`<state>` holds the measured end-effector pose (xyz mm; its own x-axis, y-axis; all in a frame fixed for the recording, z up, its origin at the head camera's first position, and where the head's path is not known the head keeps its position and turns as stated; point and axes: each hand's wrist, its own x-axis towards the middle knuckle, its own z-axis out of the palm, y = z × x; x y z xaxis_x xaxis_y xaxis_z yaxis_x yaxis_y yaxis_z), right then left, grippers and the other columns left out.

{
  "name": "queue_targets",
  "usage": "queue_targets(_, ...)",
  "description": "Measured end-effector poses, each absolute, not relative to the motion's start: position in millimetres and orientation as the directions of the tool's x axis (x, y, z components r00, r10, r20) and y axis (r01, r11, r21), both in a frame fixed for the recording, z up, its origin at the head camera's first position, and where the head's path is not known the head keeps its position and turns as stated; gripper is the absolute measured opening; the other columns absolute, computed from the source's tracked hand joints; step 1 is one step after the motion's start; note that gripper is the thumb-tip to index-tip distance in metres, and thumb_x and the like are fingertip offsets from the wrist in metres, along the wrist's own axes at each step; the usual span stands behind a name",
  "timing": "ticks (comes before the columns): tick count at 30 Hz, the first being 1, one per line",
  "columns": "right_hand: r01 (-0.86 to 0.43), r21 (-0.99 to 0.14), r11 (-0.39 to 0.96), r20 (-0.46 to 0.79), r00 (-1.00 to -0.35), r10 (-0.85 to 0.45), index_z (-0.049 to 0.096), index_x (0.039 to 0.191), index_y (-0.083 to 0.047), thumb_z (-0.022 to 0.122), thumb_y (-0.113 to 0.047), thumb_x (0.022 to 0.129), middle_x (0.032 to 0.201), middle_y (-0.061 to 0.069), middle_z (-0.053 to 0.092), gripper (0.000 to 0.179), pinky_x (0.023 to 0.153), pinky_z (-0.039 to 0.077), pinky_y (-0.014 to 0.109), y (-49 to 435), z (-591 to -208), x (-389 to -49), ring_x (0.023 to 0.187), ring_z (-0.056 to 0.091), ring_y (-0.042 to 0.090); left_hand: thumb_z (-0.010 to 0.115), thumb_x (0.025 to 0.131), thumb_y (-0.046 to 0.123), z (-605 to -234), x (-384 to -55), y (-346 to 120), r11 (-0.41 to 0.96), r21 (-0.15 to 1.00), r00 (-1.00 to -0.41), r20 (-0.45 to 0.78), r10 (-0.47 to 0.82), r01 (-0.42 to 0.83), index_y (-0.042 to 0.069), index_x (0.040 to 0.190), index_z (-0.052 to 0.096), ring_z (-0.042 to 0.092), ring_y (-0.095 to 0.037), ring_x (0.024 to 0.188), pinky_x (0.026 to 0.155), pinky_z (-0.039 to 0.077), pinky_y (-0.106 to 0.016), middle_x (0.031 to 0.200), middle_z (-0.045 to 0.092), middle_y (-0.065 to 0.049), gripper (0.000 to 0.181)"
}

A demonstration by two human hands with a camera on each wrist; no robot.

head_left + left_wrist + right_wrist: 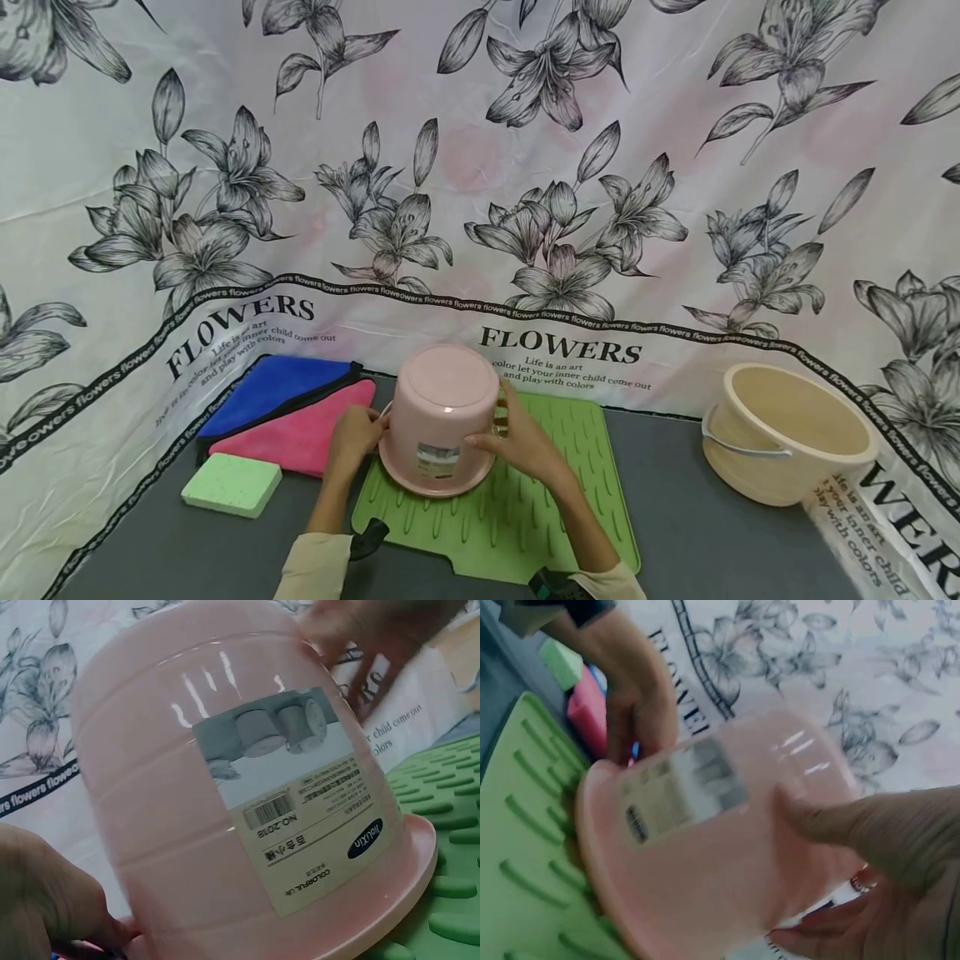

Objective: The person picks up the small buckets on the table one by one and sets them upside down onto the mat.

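Note:
A pink bucket (442, 400) is upside down over the left part of a green ridged drying mat (562, 467), its base facing up and tilted. A label (292, 802) is on its near side. At its left, by the rim and wire handle, my left hand (352, 442) grips it with curled fingers. My right hand (525, 442) holds the opposite wall, thumb on the near side and the other fingers farther round. In the right wrist view, the right thumb lies on the pink wall. Whether the rim touches the mat all round is hidden.
A beige bucket (765, 450) with a wire handle stands upright at the right. On the left lie a light green sponge block (232, 483), a pink cloth (292, 429) and a blue cloth (277, 392). A flower-printed sheet (420, 333) hangs behind the grey table (675, 500).

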<state>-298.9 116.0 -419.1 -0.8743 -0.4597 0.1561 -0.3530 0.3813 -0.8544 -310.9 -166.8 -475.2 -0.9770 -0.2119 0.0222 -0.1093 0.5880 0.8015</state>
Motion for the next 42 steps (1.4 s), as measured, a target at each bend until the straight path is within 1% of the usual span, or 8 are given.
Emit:
queue_targets(6,-0.523,-0.705,0.479,0.309,-0.835,-0.456,0.016,0.169,-0.012,0.081,-0.035,0.091,0.172,0.025,0.022,0.104,0.116,0.042,0.067,109.9,-408.6,-292.3,0.152,0.038,0.05,0.065,0.099,0.014,-476.9,-311.8,-165.9,0.669,0.734,-0.979,0.023,-0.204,-0.122,0.002,0.069,0.073,0.051,-0.014,0.053,0.048,0.036,-0.023,0.055,0.057,-0.001,0.034)
queue_targets(14,-0.547,-0.59,0.594,0.297,-0.831,-0.47,0.032,0.165,-0.014,0.07,-0.037,0.1,0.172,0.028,0.016,0.079,0.113,0.043,0.07,106.6,-409.0,-289.4,0.15,0.037,0.055,0.066,0.098,0.013,-470.1,-309.2,-160.4,0.774,0.619,-0.972,0.076,-0.224,-0.13,0.005,0.061,0.064,0.058,-0.026,0.063,0.055,0.047,-0.039,0.065,0.065,-0.012,0.037)
queue_targets(20,-0.549,-0.568,0.613,0.267,-0.827,-0.494,0.025,0.167,-0.013,0.065,-0.039,0.103,0.173,0.029,0.014,0.08,0.114,0.043,0.068,107.6,-408.1,-288.0,0.15,0.039,0.053,0.059,0.09,-0.001,-452.3,-307.5,-160.1,0.814,0.581,-0.993,0.087,-0.076,-0.011,-0.003,0.09,0.072,0.057,-0.027,0.069,0.061,0.049,-0.041,0.081,0.068,-0.018,0.013)
queue_targets(23,-0.546,-0.566,0.617,0.258,-0.829,-0.497,0.023,0.168,-0.013,0.064,-0.039,0.104,0.173,0.028,0.013,0.081,0.114,0.044,0.068,109.5,-407.3,-287.2,0.149,0.04,0.053,0.049,0.085,-0.013,-435.1,-302.5,-159.6,0.664,0.733,-0.989,0.115,0.088,0.144,-0.007,0.138,0.06,0.063,-0.032,0.089,0.066,0.049,-0.036,0.109,0.069,-0.027,0.054)
queue_targets(26,-0.54,-0.565,0.623,0.247,-0.832,-0.497,0.022,0.168,-0.013,0.064,-0.039,0.104,0.173,0.028,0.012,0.081,0.114,0.044,0.068,111.5,-406.4,-286.6,0.149,0.04,0.054,0.045,0.088,-0.014,-414.5,-294.6,-161.1,0.438,0.863,-0.959,0.159,0.234,0.25,0.006,0.167,0.019,0.057,-0.048,0.129,0.08,0.056,-0.039,0.146,0.049,-0.036,0.086)
queue_targets(31,-0.546,-0.565,0.619,0.242,-0.827,-0.508,0.023,0.168,-0.012,0.064,-0.038,0.104,0.173,0.03,0.013,0.08,0.114,0.044,0.068,113.9,-406.1,-287.2,0.15,0.039,0.054,0.064,0.103,0.014,-386.9,-280.5,-162.6,0.323,0.893,-0.927,0.215,0.307,0.314,0.02,0.17,0.016,0.033,-0.058,0.151,0.092,0.06,-0.059,0.167,0.021,-0.033,0.083)
queue_targets(37,-0.545,-0.559,0.625,0.234,-0.827,-0.512,0.021,0.168,-0.014,0.063,-0.037,0.105,0.173,0.03,0.012,0.079,0.113,0.045,0.068,115.0,-406.0,-286.7,0.148,0.041,0.054,0.075,0.093,0.052,-384.4,-282.7,-140.1,0.586,0.73,-0.935,0.238,0.265,0.352,0.004,0.167,0.021,0.023,-0.059,0.155,0.117,0.035,-0.076,0.169,0.014,-0.037,0.103)
queue_targets(42,-0.576,-0.54,0.614,0.239,-0.804,-0.544,0.02,0.168,-0.011,0.063,-0.036,0.105,0.171,0.033,0.013,0.08,0.113,0.046,0.067,116.5,-406.2,-289.7,0.148,0.041,0.054,0.077,0.091,0.051,-388.2,-285.7,-128.0,0.702,0.645,-0.953,0.182,0.241,0.301,-0.004,0.161,0.031,0.023,-0.064,0.152,0.117,0.034,-0.076,0.168,0.008,-0.041,0.1)
